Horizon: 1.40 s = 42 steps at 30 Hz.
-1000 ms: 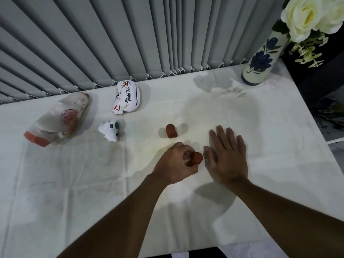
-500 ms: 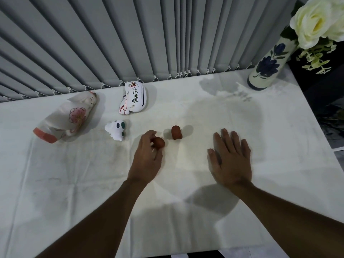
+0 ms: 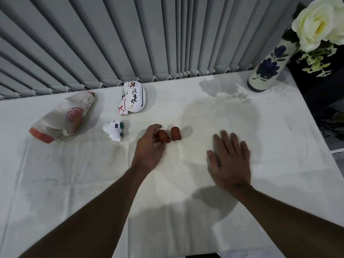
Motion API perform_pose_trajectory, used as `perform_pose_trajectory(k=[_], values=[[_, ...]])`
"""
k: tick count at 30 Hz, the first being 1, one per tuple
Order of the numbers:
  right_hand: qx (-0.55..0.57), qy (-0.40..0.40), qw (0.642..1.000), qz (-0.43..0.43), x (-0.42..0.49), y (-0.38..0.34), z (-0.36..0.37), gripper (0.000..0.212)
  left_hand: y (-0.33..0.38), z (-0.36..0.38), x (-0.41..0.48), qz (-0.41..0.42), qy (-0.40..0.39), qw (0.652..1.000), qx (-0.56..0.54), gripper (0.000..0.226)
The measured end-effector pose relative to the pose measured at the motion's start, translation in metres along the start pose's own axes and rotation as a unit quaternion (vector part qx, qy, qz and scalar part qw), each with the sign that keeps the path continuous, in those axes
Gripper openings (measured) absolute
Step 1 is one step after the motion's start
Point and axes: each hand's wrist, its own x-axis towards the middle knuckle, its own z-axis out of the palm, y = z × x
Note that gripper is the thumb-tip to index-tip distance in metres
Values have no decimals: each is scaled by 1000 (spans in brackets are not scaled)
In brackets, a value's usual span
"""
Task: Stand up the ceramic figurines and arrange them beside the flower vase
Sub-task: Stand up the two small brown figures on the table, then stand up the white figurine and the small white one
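The flower vase [image 3: 268, 69] stands upright at the far right corner of the white-covered table [image 3: 242, 211], holding a cream rose [image 3: 316, 23]. No figurine is beside it yet.

Progress, as judged: 5 figurines are in view, all well apart from the flower vase and to its left.
- 2 small brown figurines sit nearest the flower vase, though with a wide stretch of bare cloth between. The one closer to the vase [image 3: 176, 133] appears to stand free. The other [image 3: 163, 135], just beside it on the side away from the vase, is pinched between the thumb and fingertips of the left hand [image 3: 149, 151].
- A small white figurine with dark spots [image 3: 114, 130] lies tipped, farther from the vase.
- A painted white figurine [image 3: 132, 97] lies on its side near the blinds [image 3: 130, 38].
- A large pale doll with a pink flower and red base [image 3: 63, 116] lies on its side, farthest from the vase.

Assessment: at most 2 pieces look upright; 3 are not yet stood up, and the grouping beside the flower vase has not begun.

The right hand [image 3: 229, 159] lies palm down, fingers spread, holding nothing, between the brown pair and the vase.

Limits: the left hand's fingers cover part of the held brown piece, so whether its base sits on the cloth cannot be told. The brown pieces are too small to identify. The top of the rose is cut off by the frame.
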Motion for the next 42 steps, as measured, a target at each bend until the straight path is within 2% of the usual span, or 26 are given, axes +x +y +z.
perform_pose_trajectory(k=[9,14,19,26,28,30,32,34,36,38,42], values=[[3,-17,1000,5,0,1,1,63,-5,2,0,9,-20,1000,9,42],[-29,-42,999,19,2,0,-1,77,-4,3,-2,17,-24,999,13,45],[-26,-59,993,104,9,-34,7,89,-2,3,1,17,-25,1000,4,45],[-53,-44,992,110,8,-40,18,94,-9,-10,1,1,-71,996,48,65],[-53,-43,992,109,9,-41,18,93,-12,-21,1,-25,-58,995,73,72],[-54,-45,992,108,8,-42,18,94,-17,-35,3,-32,7,991,128,71],[-55,-39,992,109,8,-42,18,94,-21,-51,6,-35,91,968,233,67],[-54,-37,992,110,9,-42,18,94,-25,-62,10,-96,143,938,301,71],[-53,-35,992,109,9,-43,18,94,-29,-72,14,-170,151,925,304,74],[-56,-34,992,108,9,-43,18,93,-36,-76,18,-208,130,926,288,70],[-59,-29,992,106,8,-42,18,93,-39,-77,21,-196,114,946,231,61]])
